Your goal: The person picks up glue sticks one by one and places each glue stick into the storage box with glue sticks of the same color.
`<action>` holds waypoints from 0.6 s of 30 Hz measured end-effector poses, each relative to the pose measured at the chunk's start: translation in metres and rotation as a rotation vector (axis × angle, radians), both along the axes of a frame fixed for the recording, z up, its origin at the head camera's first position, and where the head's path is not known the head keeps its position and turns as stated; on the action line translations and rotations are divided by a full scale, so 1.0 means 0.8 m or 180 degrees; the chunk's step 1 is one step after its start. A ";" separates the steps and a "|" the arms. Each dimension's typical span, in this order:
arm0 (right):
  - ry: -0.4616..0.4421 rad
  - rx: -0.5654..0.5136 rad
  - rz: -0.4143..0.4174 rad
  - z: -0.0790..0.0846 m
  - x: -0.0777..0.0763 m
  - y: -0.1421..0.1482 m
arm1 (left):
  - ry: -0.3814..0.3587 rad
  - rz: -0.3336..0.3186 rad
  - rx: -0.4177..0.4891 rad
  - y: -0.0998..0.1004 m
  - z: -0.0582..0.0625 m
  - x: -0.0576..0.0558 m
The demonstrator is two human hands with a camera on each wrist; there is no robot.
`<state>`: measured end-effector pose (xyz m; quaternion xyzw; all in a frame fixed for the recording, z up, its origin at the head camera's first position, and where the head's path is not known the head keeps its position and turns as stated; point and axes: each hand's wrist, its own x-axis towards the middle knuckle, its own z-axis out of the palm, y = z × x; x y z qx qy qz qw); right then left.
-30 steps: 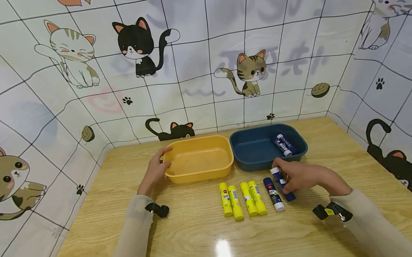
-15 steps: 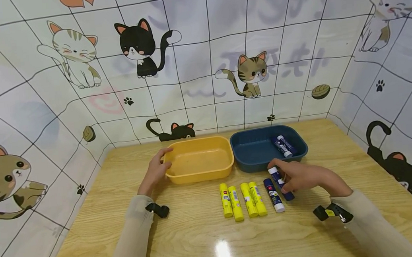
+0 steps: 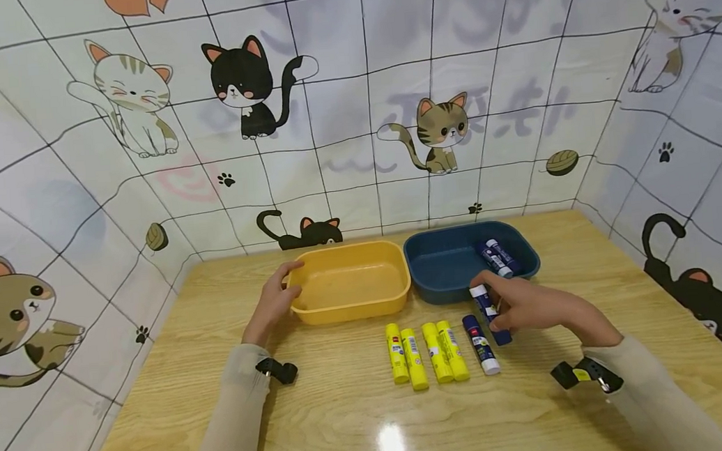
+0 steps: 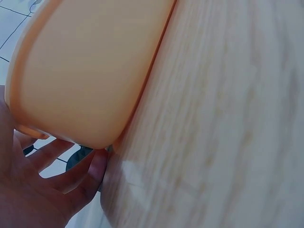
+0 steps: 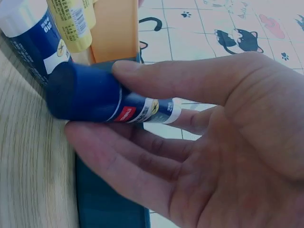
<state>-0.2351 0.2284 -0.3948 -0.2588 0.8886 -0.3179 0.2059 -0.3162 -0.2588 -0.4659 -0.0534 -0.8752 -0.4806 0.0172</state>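
Observation:
My right hand [image 3: 526,303] pinches a dark blue glue stick [image 5: 92,92] between thumb and fingers. In the head view it is tilted at the front wall of the dark blue plastic basin [image 3: 441,291], its white end toward the basin. Inside that basin, at the right, lie two more blue glue sticks [image 3: 497,258]. Another blue glue stick [image 3: 480,346] lies on the table just left of the held one. My left hand [image 3: 273,298] grips the left end of a yellow plastic basin [image 3: 351,313], thumb and fingers at its rim.
Several yellow glue sticks [image 3: 413,359] lie side by side in front of the basins on the wooden table [image 3: 323,410]. The two basins stand end to end. Behind them rises a cat-patterned sheet [image 3: 348,135], which also covers both sides.
My right hand has moved slightly up and back with the blue glue stick, closer to the dark blue basin. My left hand has stayed on the yellow basin.

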 end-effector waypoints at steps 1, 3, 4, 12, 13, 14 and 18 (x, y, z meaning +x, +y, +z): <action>0.0041 -0.0024 0.0029 0.001 0.000 0.000 | 0.0001 -0.0009 0.0001 -0.001 0.000 0.001; 0.0063 -0.0064 0.0052 0.002 -0.001 0.001 | 0.0011 -0.0024 0.0005 -0.001 0.000 0.002; 0.0058 -0.0072 0.0049 0.002 -0.001 0.001 | 0.0010 -0.0033 0.0014 -0.001 0.000 0.002; 0.0166 -0.0104 -0.0025 0.004 -0.006 0.004 | -0.0004 -0.0035 0.0059 -0.001 0.001 0.002; 0.0190 -0.0105 -0.0030 0.005 -0.006 0.004 | -0.0002 -0.0034 0.0062 -0.001 0.000 0.002; 0.0197 -0.0099 -0.0047 0.006 -0.006 0.003 | -0.0002 -0.0035 0.0067 -0.002 0.000 0.002; 0.0293 -0.0103 -0.0033 0.011 -0.005 0.001 | -0.0008 -0.0036 0.0081 -0.002 -0.001 0.003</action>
